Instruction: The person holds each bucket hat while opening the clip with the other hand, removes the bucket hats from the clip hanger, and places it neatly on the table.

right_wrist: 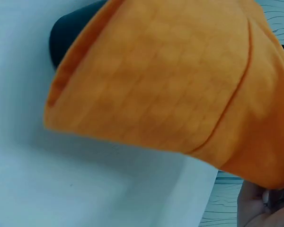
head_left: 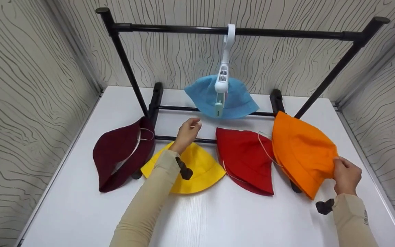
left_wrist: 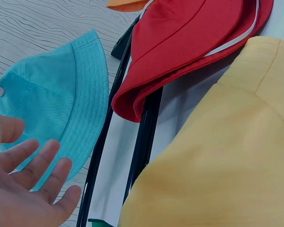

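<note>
My right hand (head_left: pixel 347 175) pinches the crown edge of an orange bucket hat (head_left: pixel 302 151), which is tilted at the right of the rack. In the right wrist view, the orange cloth (right_wrist: pixel 161 71) covers much of the picture. My left hand (head_left: pixel 188 134) holds nothing; its fingers are relaxed above a yellow bucket hat (head_left: pixel 201 171). A light blue bucket hat (head_left: pixel 201 92) hangs beyond it at a white clip hanger (head_left: pixel 222 79). In the left wrist view, the left fingers (left_wrist: pixel 40 165) are spread before the blue hat.
A black rack (head_left: pixel 183 29) stands on the white table (head_left: pixel 197 226), its top bar carrying the hanger. A red bucket hat (head_left: pixel 245 157) lies between the yellow and orange ones. At the left sits a maroon bucket hat (head_left: pixel 118 147) with white elastic. Patterned walls (head_left: pixel 29 85) surround the table.
</note>
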The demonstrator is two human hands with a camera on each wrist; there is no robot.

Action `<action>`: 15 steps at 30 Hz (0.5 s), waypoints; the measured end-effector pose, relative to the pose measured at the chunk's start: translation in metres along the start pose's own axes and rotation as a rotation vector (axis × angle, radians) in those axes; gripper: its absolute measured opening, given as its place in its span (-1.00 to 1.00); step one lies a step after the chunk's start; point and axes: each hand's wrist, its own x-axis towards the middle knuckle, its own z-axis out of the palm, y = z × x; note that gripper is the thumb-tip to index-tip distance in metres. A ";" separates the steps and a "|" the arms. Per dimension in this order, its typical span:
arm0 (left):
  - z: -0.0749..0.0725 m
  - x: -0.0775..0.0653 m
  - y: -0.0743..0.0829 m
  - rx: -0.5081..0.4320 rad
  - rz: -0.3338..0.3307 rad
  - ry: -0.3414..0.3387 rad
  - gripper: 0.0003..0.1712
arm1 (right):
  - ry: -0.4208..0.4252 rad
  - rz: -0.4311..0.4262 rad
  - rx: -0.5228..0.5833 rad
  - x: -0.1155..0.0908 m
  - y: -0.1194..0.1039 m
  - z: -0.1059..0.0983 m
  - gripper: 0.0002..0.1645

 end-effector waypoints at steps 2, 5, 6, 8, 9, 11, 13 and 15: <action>0.000 0.000 -0.001 0.002 0.012 0.003 -0.58 | 0.000 0.000 -0.038 0.001 0.004 -0.002 -0.32; -0.001 0.000 -0.003 0.006 0.027 0.005 -0.58 | 0.000 0.008 -0.090 0.003 0.011 -0.004 -0.31; -0.001 0.000 -0.003 0.006 0.029 0.005 -0.59 | -0.001 0.009 -0.110 0.003 0.013 -0.004 -0.31; -0.001 0.000 -0.004 0.006 0.033 0.004 -0.59 | -0.008 0.003 -0.158 0.004 0.017 -0.005 -0.29; -0.002 -0.001 -0.005 0.003 0.033 0.004 -0.59 | -0.014 0.005 -0.175 0.005 0.019 -0.005 -0.28; -0.002 -0.002 -0.006 -0.001 0.033 0.003 -0.59 | -0.025 0.013 -0.201 0.006 0.022 -0.005 -0.27; -0.002 -0.003 -0.007 -0.002 0.033 0.003 -0.59 | -0.035 0.028 -0.219 0.006 0.026 -0.005 -0.26; -0.002 -0.003 -0.007 -0.008 0.023 0.000 -0.59 | -0.046 0.042 -0.233 0.007 0.029 -0.005 -0.26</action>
